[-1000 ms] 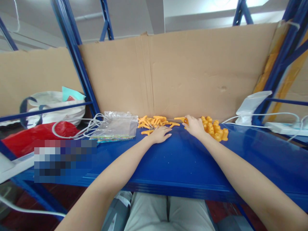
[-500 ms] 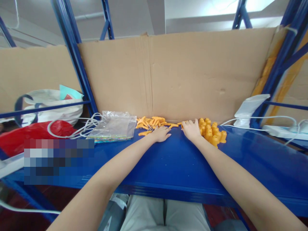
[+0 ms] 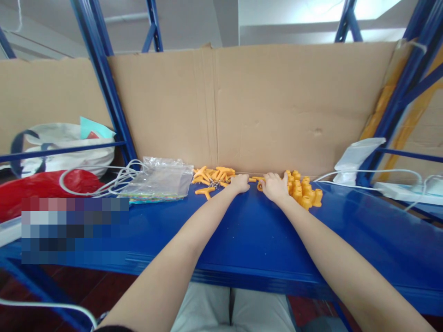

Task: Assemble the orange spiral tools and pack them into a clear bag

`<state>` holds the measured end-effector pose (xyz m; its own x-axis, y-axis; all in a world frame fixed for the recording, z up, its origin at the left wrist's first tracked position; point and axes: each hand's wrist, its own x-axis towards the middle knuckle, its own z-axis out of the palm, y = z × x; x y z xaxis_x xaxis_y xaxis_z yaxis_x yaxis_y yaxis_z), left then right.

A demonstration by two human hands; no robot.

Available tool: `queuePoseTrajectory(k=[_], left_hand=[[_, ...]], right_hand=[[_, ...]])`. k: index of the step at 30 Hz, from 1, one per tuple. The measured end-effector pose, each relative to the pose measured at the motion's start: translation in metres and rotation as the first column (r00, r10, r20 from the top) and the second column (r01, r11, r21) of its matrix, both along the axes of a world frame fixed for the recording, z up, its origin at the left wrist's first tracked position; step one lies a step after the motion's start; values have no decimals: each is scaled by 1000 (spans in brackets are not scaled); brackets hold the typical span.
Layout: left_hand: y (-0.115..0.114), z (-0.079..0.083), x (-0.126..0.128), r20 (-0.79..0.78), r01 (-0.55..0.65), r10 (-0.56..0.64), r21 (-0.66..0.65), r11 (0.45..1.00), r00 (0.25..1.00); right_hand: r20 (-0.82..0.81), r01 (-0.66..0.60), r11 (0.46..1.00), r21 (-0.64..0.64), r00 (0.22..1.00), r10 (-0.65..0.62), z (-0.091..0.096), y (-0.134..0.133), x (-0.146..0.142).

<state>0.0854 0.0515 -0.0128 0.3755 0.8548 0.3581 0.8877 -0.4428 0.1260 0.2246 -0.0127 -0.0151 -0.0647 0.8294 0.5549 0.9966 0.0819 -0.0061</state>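
My left hand (image 3: 241, 183) is curled closed at the back of the table, at the right end of a heap of orange T-shaped handles (image 3: 221, 173) with small metal parts among them. What its fingers hold, if anything, is hidden. One T-shaped handle (image 3: 205, 191) lies nearer to me than the heap. My right hand (image 3: 276, 186) has its fingers bent around an orange hollow piece (image 3: 260, 186), only partly visible at the fingertips. Just right of that hand stands a group of orange cup-like pieces (image 3: 306, 191).
Clear plastic bags (image 3: 162, 177) lie left of the handles, beside white cables (image 3: 129, 173) and a red bag (image 3: 74, 182). A cardboard sheet (image 3: 266, 108) walls off the back of the blue table (image 3: 249, 240). A white pouch (image 3: 358, 154) leans at the right post.
My left hand has moved right, off the heap, and its fingers have gone from stretched out to curled. The right hand stays nearly in place. The view has shifted slightly.
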Motion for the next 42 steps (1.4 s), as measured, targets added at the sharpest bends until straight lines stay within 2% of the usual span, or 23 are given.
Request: queuePoseTrajectory(k=[3,7,13,19,23,26,32,36,42], left_hand=[[-2,8,1,39,-31,30,18,999,999],[-5,21,1,177,-67,59,42,997,982],[-10,43,0,433,-75,54,31,997,900],[-25,58,-21,572,15,17,-51,999,820],[-38,51,-42,662,150,-70,-64,987,746],[-46,36,-51,709,182,-79,-72,981,701],[-53,8,-53,695,211,-116,-52,976,709],[-49,2,-50,707,207,-93,-78,975,702],[-45,-1,-52,769,277,-36,-186,943,638]], right_hand=[[14,54,998,-28,998,-54,4,-2,1],[59,111,991,-75,993,-107,7,-3,1],[58,140,989,-39,989,-138,11,-7,1],[33,186,978,-95,983,-183,14,-9,3],[31,185,978,-97,983,-183,14,-9,3],[33,185,980,-76,982,-183,14,-9,4],[60,206,977,-48,977,-203,20,-13,3],[74,216,975,-51,974,-212,25,-17,-2],[68,222,967,-125,974,-215,27,-20,-4]])
